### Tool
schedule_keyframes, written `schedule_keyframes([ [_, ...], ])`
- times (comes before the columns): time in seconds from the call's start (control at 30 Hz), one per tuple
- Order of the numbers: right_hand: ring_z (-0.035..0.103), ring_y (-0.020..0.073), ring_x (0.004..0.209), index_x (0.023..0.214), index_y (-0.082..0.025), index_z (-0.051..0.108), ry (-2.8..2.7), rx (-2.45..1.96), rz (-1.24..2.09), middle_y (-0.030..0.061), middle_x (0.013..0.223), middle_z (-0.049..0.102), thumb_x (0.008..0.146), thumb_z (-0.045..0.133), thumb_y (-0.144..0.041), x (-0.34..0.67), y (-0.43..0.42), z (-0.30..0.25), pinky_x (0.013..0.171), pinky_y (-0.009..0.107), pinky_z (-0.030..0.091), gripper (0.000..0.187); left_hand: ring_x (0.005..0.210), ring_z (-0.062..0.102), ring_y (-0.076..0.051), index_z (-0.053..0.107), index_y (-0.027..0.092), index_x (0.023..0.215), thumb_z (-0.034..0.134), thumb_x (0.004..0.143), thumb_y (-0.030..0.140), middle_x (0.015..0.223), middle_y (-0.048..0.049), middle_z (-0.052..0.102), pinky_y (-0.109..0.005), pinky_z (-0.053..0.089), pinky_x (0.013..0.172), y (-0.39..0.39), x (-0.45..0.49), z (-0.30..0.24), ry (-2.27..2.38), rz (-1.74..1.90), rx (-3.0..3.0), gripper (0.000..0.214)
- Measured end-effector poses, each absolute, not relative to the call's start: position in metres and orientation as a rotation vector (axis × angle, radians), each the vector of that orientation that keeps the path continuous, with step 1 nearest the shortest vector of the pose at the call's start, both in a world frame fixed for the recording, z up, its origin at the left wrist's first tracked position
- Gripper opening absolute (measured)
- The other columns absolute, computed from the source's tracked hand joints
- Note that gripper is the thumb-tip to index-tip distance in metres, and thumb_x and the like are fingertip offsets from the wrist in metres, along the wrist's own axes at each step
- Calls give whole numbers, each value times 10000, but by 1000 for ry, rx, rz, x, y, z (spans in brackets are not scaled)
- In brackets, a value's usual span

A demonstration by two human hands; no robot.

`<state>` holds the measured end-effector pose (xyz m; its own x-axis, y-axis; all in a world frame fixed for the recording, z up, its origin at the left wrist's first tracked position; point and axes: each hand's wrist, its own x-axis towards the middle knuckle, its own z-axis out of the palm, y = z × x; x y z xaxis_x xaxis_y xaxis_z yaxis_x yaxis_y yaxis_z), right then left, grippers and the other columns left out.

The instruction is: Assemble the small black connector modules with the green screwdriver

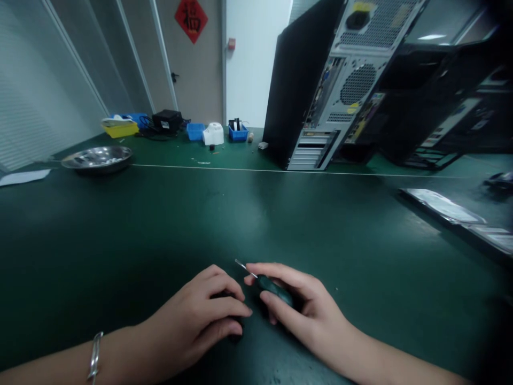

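My right hand (298, 305) holds a small screwdriver (274, 289) by its dark green handle. Its thin metal shaft points up and left, past my index fingertip. Close beside it on the left, my left hand (214, 307) rests low over the green table (168, 224), fingers bent and apart. No held object shows in it, though the dark area under its thumb and fingers is hard to read. The two hands do not touch.
A computer tower (308, 91) stands at the back right, beside more open cases. Flat metal-topped drives (444, 206) lie at right. A steel dish (98, 159) sits back left; blue bins (238, 132) and a white plastic part (213, 134) lie behind a white line across the table.
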<state>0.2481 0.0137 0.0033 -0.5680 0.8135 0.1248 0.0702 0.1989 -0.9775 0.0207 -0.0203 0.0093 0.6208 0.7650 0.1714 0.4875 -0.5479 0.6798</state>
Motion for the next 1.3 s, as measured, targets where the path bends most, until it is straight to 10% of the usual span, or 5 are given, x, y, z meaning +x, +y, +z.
schedule_keyframes([
  [0.2, 630, 170, 895, 1123, -233, 629, -2072, -937, 1236, 31, 998, 671, 881, 569, -124, 248, 13, 6, 791, 289, 516, 272, 866, 547, -213, 572, 195, 945, 553, 950, 267, 946, -69, 632, -319, 473, 762, -25, 21, 15, 1153, 632, 2218, 74],
  [0.47, 566, 137, 713, 1066, -232, 531, -2328, -1006, 1220, -14, 903, 637, 761, 655, -63, 247, 8, 14, 637, 248, 430, 370, 720, 504, -222, 556, 167, 878, 731, 729, 636, 844, -63, 582, -335, 425, 640, -25, 30, 17, 1259, 483, 2363, 522],
  [0.8, 618, 152, 795, 1027, -234, 518, -2185, -950, 1256, 0, 916, 651, 821, 637, -104, 247, 7, 6, 691, 251, 485, 271, 840, 578, -200, 569, 207, 1034, 643, 818, 183, 983, -53, 605, -322, 501, 738, -28, 28, 12, 1257, 614, 2077, 229],
  [1.3, 688, 152, 866, 1056, -241, 536, -1805, -765, 1273, 30, 972, 689, 863, 660, -146, 239, 1, 7, 745, 242, 585, 248, 814, 683, -167, 500, 208, 1077, 708, 825, 174, 914, -36, 702, -318, 551, 772, -29, 39, 5, 970, 795, 1320, 328],
])
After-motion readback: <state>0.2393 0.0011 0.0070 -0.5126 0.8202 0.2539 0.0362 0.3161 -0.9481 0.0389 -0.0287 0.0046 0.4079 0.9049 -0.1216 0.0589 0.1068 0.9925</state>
